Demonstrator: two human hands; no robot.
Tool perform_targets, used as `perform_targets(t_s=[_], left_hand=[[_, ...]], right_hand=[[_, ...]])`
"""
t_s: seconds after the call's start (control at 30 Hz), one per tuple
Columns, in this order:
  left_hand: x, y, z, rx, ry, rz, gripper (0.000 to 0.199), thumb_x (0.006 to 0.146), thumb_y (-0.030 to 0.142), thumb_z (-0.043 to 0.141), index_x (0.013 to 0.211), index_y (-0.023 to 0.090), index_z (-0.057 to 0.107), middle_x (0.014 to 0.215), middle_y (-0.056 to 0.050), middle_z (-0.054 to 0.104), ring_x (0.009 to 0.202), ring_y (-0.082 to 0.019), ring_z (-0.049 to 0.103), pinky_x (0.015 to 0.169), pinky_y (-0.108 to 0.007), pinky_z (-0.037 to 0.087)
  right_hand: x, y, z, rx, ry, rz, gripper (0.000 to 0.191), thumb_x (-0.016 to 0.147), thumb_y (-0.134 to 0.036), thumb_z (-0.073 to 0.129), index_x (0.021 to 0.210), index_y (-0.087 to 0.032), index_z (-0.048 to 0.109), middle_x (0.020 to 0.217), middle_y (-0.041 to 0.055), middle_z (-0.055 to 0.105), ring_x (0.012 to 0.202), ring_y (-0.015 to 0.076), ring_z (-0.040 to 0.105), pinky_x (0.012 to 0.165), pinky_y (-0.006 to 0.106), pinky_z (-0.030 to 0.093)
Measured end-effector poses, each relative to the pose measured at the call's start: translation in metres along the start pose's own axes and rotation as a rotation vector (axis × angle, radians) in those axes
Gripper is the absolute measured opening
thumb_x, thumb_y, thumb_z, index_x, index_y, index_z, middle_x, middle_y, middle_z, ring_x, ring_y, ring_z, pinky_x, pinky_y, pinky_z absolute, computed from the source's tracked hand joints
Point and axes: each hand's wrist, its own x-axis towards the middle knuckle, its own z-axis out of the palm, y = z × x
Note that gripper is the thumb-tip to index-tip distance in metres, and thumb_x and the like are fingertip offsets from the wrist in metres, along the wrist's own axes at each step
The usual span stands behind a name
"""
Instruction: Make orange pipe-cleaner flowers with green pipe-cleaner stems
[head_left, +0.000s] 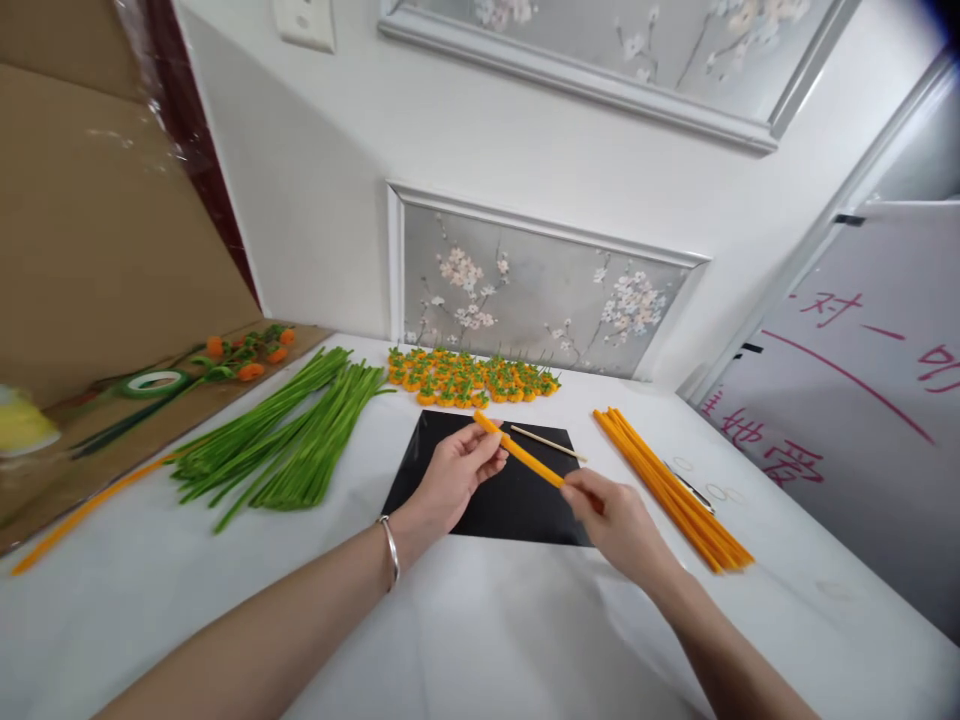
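Note:
An orange pipe cleaner (536, 464) slants between my two hands above a black mat (517, 520). My left hand (452, 472) pinches it close to its upper left end, between thumb and fingers. Around its lower right part my right hand (619, 520) is closed, hiding that end. Whether it is one strand or doubled I cannot tell. A thin wooden stick (547, 442) lies on the far part of the mat, just behind the pipe cleaner. To the right of my right hand rests a bundle of orange pipe cleaners (664, 485).
Green pipe cleaners (300, 440) are heaped at left. Many small orange pieces with green tops (472, 378) stand along the wall. Cardboard (97, 440) at far left carries green tape (154, 383) and orange flowers (251, 355). A dark slim tool (694, 490) lies beside the orange bundle.

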Motion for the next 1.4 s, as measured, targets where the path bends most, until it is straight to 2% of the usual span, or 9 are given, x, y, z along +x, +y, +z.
perform_targets(t_s=[0.17, 0.3, 0.5, 0.63, 0.73, 0.87, 0.97, 1.17, 1.4], left_hand=[[-0.008, 0.014, -0.005, 0.035, 0.033, 0.055, 0.025, 0.072, 0.035, 0.073, 0.086, 0.014, 0.069, 0.078, -0.001, 0.061, 0.068, -0.009, 0.054, 0.065, -0.02, 0.047], [-0.009, 0.017, -0.005, 0.076, 0.014, 0.055, 0.024, 0.071, 0.034, 0.075, 0.081, 0.013, 0.069, 0.076, -0.001, 0.061, 0.068, -0.009, 0.055, 0.062, -0.019, 0.045], [-0.007, 0.007, -0.006, 0.051, 0.028, 0.043, 0.024, 0.071, 0.035, 0.075, 0.074, 0.013, 0.066, 0.075, 0.0, 0.06, 0.069, -0.009, 0.055, 0.064, -0.019, 0.047], [-0.005, 0.004, -0.01, -0.037, 0.084, 0.011, 0.021, 0.074, 0.032, 0.073, 0.076, 0.013, 0.063, 0.078, -0.001, 0.059, 0.074, -0.011, 0.058, 0.072, -0.021, 0.051], [0.001, 0.009, -0.017, -0.11, 0.141, -0.048, 0.014, 0.083, 0.028, 0.064, 0.082, 0.015, 0.06, 0.07, 0.002, 0.052, 0.061, -0.007, 0.055, 0.06, -0.018, 0.05], [0.017, 0.015, -0.019, -0.108, 0.142, -0.162, 0.008, 0.088, 0.019, 0.054, 0.085, 0.013, 0.058, 0.064, 0.003, 0.047, 0.04, 0.0, 0.035, 0.035, -0.01, 0.024], [0.028, 0.008, -0.011, -0.059, 0.099, -0.206, 0.007, 0.083, 0.012, 0.055, 0.076, 0.012, 0.054, 0.065, 0.0, 0.051, 0.041, -0.001, 0.037, 0.035, -0.01, 0.02], [0.027, -0.021, 0.003, 0.031, 0.043, -0.098, 0.005, 0.08, 0.015, 0.057, 0.076, 0.012, 0.055, 0.073, -0.001, 0.054, 0.05, -0.002, 0.042, 0.042, -0.012, 0.028], [0.024, -0.022, 0.003, 0.185, -0.061, -0.036, 0.013, 0.079, 0.026, 0.058, 0.082, 0.013, 0.06, 0.072, 0.001, 0.056, 0.05, -0.003, 0.038, 0.042, -0.014, 0.023]], right_hand=[[0.006, -0.007, 0.014, 0.085, -0.156, -0.02, 0.019, 0.088, -0.035, 0.047, 0.082, -0.023, 0.06, 0.062, -0.0018, 0.06, 0.054, 0.0145, 0.053, 0.052, 0.025, 0.04], [0.025, -0.028, 0.012, 0.263, -0.06, -0.056, 0.026, 0.086, -0.039, 0.051, 0.1, -0.02, 0.061, 0.084, 0.0039, 0.067, 0.075, 0.0167, 0.062, 0.064, 0.026, 0.048], [0.054, -0.055, 0.032, 0.3, 0.03, -0.165, 0.013, 0.079, -0.031, 0.06, 0.086, -0.02, 0.062, 0.066, -0.0028, 0.061, 0.057, 0.0123, 0.056, 0.055, 0.022, 0.045], [0.06, -0.042, 0.04, 0.274, 0.077, -0.198, 0.015, 0.084, -0.027, 0.051, 0.088, -0.02, 0.065, 0.066, -0.0019, 0.061, 0.056, 0.0124, 0.056, 0.053, 0.022, 0.044], [0.062, -0.026, 0.031, 0.246, 0.175, -0.16, 0.025, 0.089, -0.026, 0.042, 0.095, -0.019, 0.065, 0.08, 0.0036, 0.064, 0.062, 0.0142, 0.06, 0.06, 0.025, 0.047], [0.066, -0.016, 0.017, 0.094, 0.288, -0.143, 0.023, 0.088, -0.031, 0.047, 0.09, -0.022, 0.069, 0.089, 0.0064, 0.064, 0.08, 0.0198, 0.061, 0.071, 0.029, 0.044], [0.07, -0.017, 0.025, 0.072, 0.267, -0.138, 0.02, 0.087, -0.034, 0.051, 0.086, -0.024, 0.069, 0.08, 0.0036, 0.066, 0.074, 0.0191, 0.06, 0.069, 0.028, 0.043], [0.068, -0.01, 0.059, 0.203, 0.179, -0.121, 0.019, 0.085, -0.026, 0.046, 0.079, -0.019, 0.063, 0.071, 0.0022, 0.065, 0.06, 0.0159, 0.056, 0.056, 0.025, 0.041], [0.07, 0.004, 0.06, 0.301, 0.15, 0.004, 0.032, 0.087, -0.04, 0.05, 0.069, -0.018, 0.064, 0.056, -0.0009, 0.055, 0.051, 0.0134, 0.046, 0.048, 0.023, 0.032]])
